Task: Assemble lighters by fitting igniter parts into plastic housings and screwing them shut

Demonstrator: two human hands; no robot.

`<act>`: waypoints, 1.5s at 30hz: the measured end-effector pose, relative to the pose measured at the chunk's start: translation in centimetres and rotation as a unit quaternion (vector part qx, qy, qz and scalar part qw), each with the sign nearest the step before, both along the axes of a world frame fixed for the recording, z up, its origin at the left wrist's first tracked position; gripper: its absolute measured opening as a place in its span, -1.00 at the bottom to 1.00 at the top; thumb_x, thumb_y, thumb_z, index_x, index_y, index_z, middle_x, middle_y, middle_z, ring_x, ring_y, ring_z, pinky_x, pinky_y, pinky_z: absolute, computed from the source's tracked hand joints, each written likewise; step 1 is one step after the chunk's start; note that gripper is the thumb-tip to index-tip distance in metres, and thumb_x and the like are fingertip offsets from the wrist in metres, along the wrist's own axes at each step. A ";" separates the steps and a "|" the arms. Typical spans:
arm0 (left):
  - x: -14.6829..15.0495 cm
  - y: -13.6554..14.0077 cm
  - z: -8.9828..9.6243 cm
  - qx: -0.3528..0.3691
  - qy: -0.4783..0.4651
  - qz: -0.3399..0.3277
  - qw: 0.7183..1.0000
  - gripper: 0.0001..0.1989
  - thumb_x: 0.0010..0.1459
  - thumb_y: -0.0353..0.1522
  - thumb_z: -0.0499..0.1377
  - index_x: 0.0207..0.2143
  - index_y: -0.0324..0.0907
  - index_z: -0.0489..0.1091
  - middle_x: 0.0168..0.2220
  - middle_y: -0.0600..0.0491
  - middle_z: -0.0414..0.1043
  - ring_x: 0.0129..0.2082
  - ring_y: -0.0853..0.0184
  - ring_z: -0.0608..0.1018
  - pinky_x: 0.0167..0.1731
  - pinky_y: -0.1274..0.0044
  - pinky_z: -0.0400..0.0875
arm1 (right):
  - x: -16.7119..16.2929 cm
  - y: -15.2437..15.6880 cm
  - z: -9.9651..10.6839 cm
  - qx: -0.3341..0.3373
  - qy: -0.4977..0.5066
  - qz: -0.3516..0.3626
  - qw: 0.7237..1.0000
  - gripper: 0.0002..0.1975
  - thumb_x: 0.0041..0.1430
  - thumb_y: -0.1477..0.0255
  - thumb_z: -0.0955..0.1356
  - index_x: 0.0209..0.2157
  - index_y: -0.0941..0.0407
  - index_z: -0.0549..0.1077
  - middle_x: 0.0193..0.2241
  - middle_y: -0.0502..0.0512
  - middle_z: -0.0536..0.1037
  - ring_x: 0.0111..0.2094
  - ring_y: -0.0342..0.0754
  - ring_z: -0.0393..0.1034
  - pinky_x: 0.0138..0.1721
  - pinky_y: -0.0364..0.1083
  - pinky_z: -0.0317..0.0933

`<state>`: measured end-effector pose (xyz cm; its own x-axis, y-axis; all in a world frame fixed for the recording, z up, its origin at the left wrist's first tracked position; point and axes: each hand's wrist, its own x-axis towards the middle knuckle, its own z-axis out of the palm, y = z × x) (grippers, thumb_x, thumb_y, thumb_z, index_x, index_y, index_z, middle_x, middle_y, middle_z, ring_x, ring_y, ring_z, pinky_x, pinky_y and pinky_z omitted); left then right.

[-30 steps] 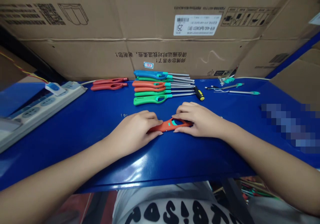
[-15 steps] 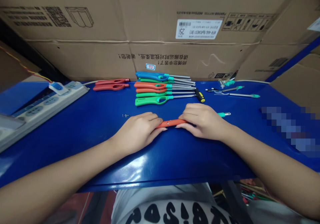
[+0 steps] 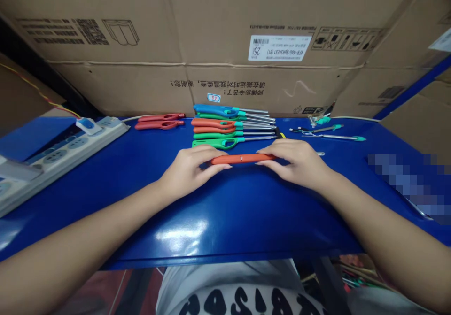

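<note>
An orange long-nosed lighter (image 3: 243, 158) is held level above the blue table, its narrow edge turned up toward me. My left hand (image 3: 192, 165) pinches the left end of its handle between thumb and fingers. Around the right part, my right hand (image 3: 299, 164) is closed and hides most of the nozzle; only a metal tip (image 3: 320, 153) shows beyond the knuckles. Just behind lies a row of finished-looking lighters, with a green lighter (image 3: 211, 143) nearest, then orange lighters (image 3: 211, 123) and a blue lighter (image 3: 215, 110). A black and yellow screwdriver (image 3: 280, 133) is partly covered by my right hand.
Red handle shells (image 3: 158, 125) lie at the back left, near a white power strip (image 3: 66, 150) with a plug in it. Loose nozzle parts (image 3: 340, 137) and small teal pieces (image 3: 323, 120) are at the back right. A cardboard wall (image 3: 218, 24) closes off the rear.
Both hands have moved slightly away from me with the orange lighter, which is now more level. The camera's view has tilted up a little.
</note>
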<state>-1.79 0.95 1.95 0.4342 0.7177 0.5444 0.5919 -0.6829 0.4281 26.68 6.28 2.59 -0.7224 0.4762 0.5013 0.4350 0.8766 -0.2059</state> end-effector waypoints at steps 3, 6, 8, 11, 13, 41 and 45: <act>0.0 -0.2 0.0 -0.006 0.001 -0.001 1.000 -0.77 0.32 -0.22 0.22 -0.15 -0.17 0.56 -0.17 -0.02 0.65 -0.18 0.24 0.65 -0.11 0.48 0.49 | 0.1 0.0 0.2 -0.003 0.004 -0.009 1.000 -0.78 0.32 0.29 0.37 -0.17 0.12 0.60 -0.26 0.16 0.69 -0.27 0.05 0.58 -0.19 -0.01 0.40; 0.4 -0.5 0.1 -0.014 -0.002 0.040 0.999 -0.75 0.34 -0.20 0.19 -0.15 -0.18 0.54 -0.22 0.00 0.64 -0.26 0.28 0.64 -0.21 0.52 0.50 | 0.0 0.0 0.5 -0.042 -0.009 -0.032 0.999 -0.78 0.32 0.29 0.36 -0.14 0.10 0.59 -0.23 0.15 0.69 -0.25 0.05 0.58 -0.21 -0.03 0.36; 0.6 -0.8 0.1 -0.005 0.002 0.068 0.998 -0.71 0.33 -0.19 0.20 -0.06 -0.19 0.49 -0.15 -0.02 0.62 -0.24 0.28 0.64 -0.20 0.52 0.50 | -0.2 0.0 0.7 -0.097 -0.038 -0.047 0.993 -0.77 0.34 0.29 0.32 -0.17 0.11 0.58 -0.30 0.12 0.68 -0.34 -0.01 0.55 -0.32 -0.09 0.29; 0.7 -0.9 0.0 0.036 0.060 0.041 0.997 -0.54 0.28 -0.17 0.26 0.13 -0.22 0.39 0.00 -0.10 0.56 -0.09 0.22 0.62 -0.09 0.48 0.49 | -0.5 -0.2 0.9 -0.186 -0.089 -0.055 0.977 -0.68 0.39 0.25 0.25 -0.31 0.13 0.52 -0.46 0.05 0.59 -0.50 -0.11 0.41 -0.46 -0.15 0.15; 0.7 -0.9 -0.1 0.074 0.117 0.010 0.990 -0.55 0.29 -0.17 0.25 0.12 -0.24 0.41 -0.06 -0.11 0.57 -0.12 0.21 0.63 -0.13 0.48 0.50 | -0.6 -0.4 0.9 -0.253 -0.106 -0.038 0.961 -0.60 0.42 0.20 0.21 -0.39 0.13 0.47 -0.54 0.02 0.54 -0.55 -0.13 0.36 -0.49 -0.16 0.14; 2.0 -2.3 -0.1 -0.083 0.229 0.033 0.969 -0.69 0.42 -0.16 0.06 -0.09 -0.11 0.51 -0.24 0.05 0.53 -0.30 0.25 0.61 -0.42 0.52 0.34 | -2.0 -1.9 0.2 -0.120 -0.129 0.075 0.982 -0.79 0.37 0.34 0.34 -0.12 0.14 0.56 -0.21 0.13 0.65 -0.17 0.03 0.52 -0.15 -0.04 0.35; 1.5 -2.1 0.0 -0.068 0.205 0.033 0.976 -0.70 0.41 -0.18 0.06 -0.09 -0.13 0.51 -0.26 0.06 0.54 -0.31 0.28 0.60 -0.39 0.53 0.34 | -1.3 -1.4 0.3 -0.103 -0.124 0.049 0.986 -0.84 0.37 0.40 0.32 -0.19 0.18 0.50 -0.25 0.14 0.58 -0.23 -0.01 0.46 -0.22 -0.08 0.30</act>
